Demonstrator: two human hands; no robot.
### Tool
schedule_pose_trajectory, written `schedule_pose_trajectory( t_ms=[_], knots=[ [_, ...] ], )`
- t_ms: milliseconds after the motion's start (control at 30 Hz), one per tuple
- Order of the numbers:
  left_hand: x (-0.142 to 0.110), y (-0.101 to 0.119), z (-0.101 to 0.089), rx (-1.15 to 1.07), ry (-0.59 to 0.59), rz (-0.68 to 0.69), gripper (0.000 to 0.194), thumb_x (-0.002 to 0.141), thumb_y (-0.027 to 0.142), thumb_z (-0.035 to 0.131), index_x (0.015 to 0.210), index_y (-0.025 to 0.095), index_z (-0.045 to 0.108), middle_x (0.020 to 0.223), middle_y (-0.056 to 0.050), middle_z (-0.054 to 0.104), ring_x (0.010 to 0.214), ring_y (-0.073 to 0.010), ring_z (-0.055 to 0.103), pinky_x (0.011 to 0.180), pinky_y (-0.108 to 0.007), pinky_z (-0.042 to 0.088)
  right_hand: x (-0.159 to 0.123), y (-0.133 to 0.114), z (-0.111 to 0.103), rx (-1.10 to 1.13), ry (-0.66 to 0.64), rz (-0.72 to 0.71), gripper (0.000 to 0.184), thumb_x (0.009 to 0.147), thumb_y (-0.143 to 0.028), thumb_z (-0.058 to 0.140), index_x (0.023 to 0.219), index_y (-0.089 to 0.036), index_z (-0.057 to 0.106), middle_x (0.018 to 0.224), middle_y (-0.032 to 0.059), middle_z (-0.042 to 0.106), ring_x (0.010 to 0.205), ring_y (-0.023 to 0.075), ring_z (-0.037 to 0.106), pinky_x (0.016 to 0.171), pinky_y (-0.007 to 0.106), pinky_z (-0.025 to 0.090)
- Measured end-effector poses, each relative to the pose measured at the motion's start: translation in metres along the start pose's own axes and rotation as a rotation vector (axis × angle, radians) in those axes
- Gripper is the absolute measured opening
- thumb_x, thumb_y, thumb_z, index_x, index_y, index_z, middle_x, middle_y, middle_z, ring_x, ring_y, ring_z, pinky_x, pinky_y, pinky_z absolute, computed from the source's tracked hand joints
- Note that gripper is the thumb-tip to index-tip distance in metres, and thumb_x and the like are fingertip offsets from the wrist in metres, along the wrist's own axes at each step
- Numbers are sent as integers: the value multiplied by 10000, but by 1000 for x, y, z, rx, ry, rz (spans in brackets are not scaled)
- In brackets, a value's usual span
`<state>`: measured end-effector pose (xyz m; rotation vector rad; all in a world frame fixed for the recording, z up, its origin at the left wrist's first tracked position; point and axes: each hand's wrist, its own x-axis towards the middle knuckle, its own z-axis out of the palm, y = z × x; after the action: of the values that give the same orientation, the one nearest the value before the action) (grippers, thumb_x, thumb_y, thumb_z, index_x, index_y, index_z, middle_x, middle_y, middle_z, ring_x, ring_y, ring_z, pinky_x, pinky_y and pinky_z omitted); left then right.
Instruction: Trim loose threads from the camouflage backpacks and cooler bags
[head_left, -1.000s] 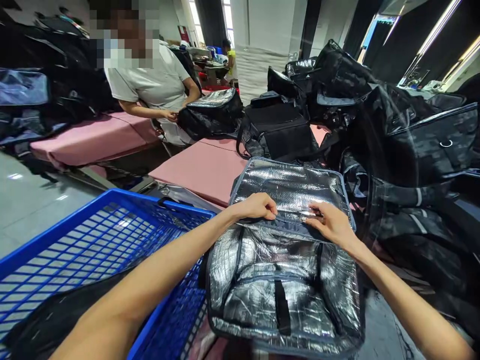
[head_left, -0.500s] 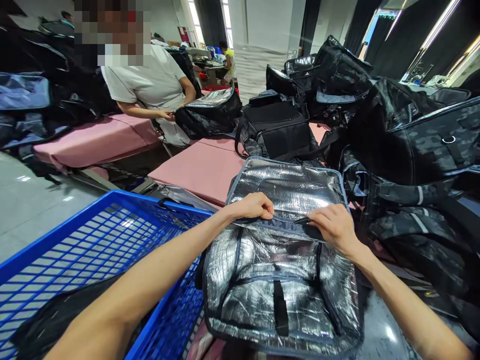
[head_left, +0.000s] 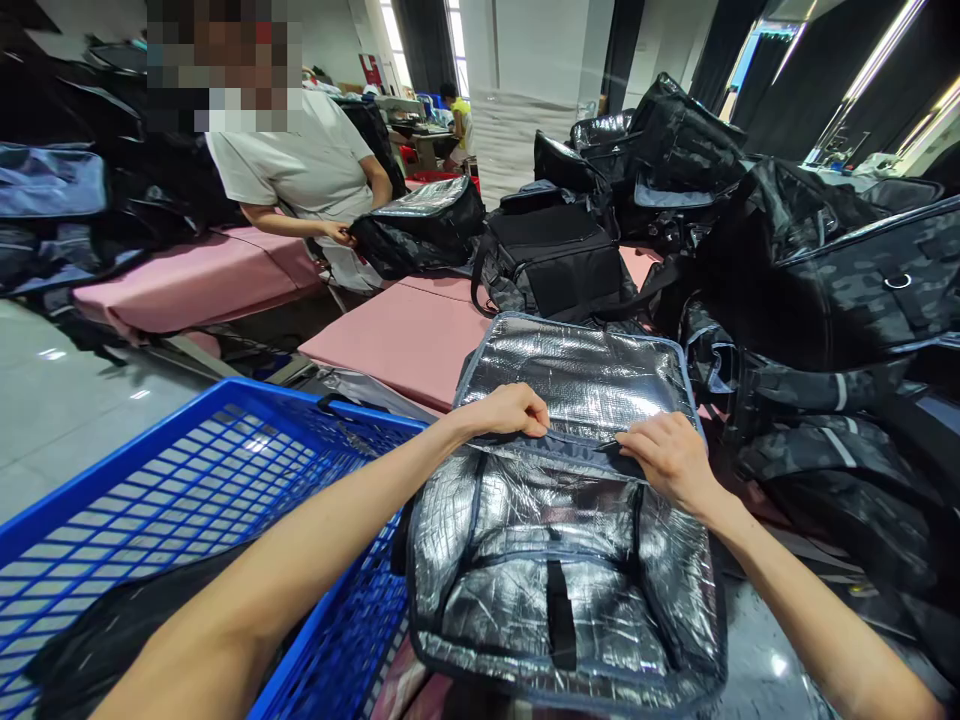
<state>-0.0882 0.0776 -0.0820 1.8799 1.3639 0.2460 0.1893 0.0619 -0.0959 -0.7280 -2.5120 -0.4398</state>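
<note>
An insulated bag (head_left: 555, 600) with silver foil lining lies opened in front of me, its lid (head_left: 577, 370) folded back at the far side. My left hand (head_left: 514, 410) is closed in a pinch on the dark fabric strip (head_left: 562, 446) where lid and body join. On the right end of that strip, my right hand (head_left: 667, 455) is closed around a small dark pointed tool (head_left: 607, 446); most of it is hidden by the fingers. The tool's tip points left along the strip. A black strap (head_left: 561, 615) runs down inside the bag.
A blue plastic basket (head_left: 225, 395) stands at left with black fabric (head_left: 135, 620) in it. Beyond are pink-covered tables (head_left: 405, 330), a black bag (head_left: 559, 255) and piled camouflage bags (head_left: 847, 290) to the right. A co-worker in white (head_left: 300, 160) handles another bag (head_left: 424, 225).
Both hands stay almost in place on the strip. My right hand has shifted very slightly down, with the tool's tip still against or just over the strip.
</note>
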Motion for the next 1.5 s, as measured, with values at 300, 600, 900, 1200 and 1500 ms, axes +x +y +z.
schedule_pose_trajectory(
  t_ms=[300, 600, 900, 1200, 1500],
  knots=[
    [0, 0, 0, -1, 6, -11, 163, 606, 229, 614, 726, 161, 701, 674, 7, 653, 673, -120, 518, 624, -203, 352, -7, 1, -3, -42, 1, 6, 126, 843, -208, 554, 946, -191, 624, 857, 29, 680, 754, 153, 512, 644, 305, 303],
    [0, 0, 0, 3, 11, 4, 154, 618, 227, 605, 722, 164, 700, 658, 10, 650, 666, -117, 519, 647, -208, 354, -6, -3, 2, -65, 9, 2, 109, 841, -204, 553, 916, -185, 630, 812, 25, 676, 720, 156, 499, 633, 301, 318],
    [-2, 1, 0, 4, -2, 34, 146, 615, 205, 603, 713, 155, 699, 660, 2, 649, 646, -111, 519, 619, -201, 352, -17, -5, 10, 364, 68, 239, 104, 832, -227, 566, 905, -191, 631, 779, 32, 658, 718, 147, 560, 650, 275, 428],
    [-3, 3, -1, -8, -19, 43, 135, 624, 190, 599, 707, 157, 701, 651, 5, 650, 647, -116, 528, 624, -203, 355, -12, -1, 4, 433, -30, 255, 146, 852, -288, 529, 877, -201, 644, 754, 39, 654, 693, 157, 579, 627, 285, 443],
    [-3, 3, -2, 0, -26, 29, 125, 630, 187, 602, 701, 162, 702, 639, 14, 647, 640, -112, 522, 626, -205, 349, -12, 0, 3, 441, -45, 252, 117, 846, -268, 543, 870, -199, 634, 747, 27, 648, 689, 144, 573, 623, 269, 442]
  ],
)
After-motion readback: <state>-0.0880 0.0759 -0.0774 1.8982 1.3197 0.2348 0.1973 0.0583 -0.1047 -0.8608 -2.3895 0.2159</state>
